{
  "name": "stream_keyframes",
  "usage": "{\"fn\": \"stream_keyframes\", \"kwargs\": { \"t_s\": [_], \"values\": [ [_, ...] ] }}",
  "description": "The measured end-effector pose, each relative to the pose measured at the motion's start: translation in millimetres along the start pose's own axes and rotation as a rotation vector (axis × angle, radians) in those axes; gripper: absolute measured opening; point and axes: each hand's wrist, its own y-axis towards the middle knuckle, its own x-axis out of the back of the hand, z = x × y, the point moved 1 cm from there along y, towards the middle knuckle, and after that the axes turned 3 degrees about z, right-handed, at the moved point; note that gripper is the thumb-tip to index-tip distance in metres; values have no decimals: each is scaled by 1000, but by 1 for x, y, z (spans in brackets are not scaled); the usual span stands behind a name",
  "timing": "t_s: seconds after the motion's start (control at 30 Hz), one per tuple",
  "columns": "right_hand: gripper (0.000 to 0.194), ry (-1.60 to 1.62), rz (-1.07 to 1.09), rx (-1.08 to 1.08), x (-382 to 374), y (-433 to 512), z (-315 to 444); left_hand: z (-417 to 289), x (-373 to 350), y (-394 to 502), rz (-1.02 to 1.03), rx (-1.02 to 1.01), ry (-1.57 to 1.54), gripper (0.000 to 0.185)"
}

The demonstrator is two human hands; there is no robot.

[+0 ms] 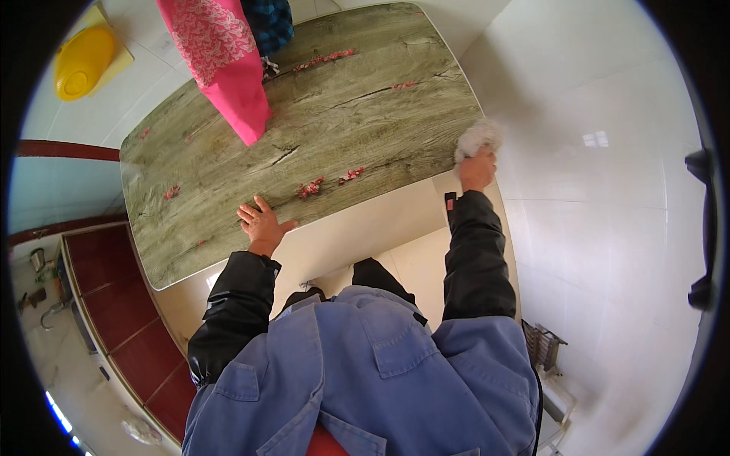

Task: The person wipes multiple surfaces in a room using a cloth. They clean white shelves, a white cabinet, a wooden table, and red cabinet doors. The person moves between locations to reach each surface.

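A table (342,125) with a grey-green wood-grain top and small printed pink flowers stands before me. My left hand (265,226) rests on its near edge, fingers spread, with nothing in it. At the table's right corner, my right hand (478,170) grips a whitish fluffy cloth (478,137), close to the white tiled wall. Pink fabric with a lace-like pattern (228,74) hangs over the far side, its pointed end lying above the tabletop. Beside it is a blue and black checked fabric (271,25). What the two fabrics belong to is cut off by the picture's edge.
White tiled wall (587,171) closely borders the table's right side. A yellow plastic basin (84,62) is at the upper left. Dark red cabinets (122,285) with a pale countertop (74,365) run along the left. A metal rack-like object (544,342) stands at lower right.
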Motion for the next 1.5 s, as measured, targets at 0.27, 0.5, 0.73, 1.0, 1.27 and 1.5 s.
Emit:
{"fn": "stream_keyframes", "kwargs": {
  "t_s": [0.27,0.5,0.73,1.0,1.27,1.5],
  "values": [
    [46,175,-174,908,-29,-82,134,1,-4,6,-15,27,22,141],
    [40,268,166,1229,-34,-87,187,0,-1,2,-25,47,16,141],
    [54,25,-123,600,-47,75,188,-2,-3,4,-53,70,34,141],
    [42,291,32,1485,-66,-112,324,0,-6,1,-105,59,-30,142],
    [41,246,-100,978,-93,38,405,-2,-8,-1,-123,57,-50,142],
    [41,158,-56,1215,-105,37,483,-1,-4,1,-39,71,-48,143]
  ]
}}
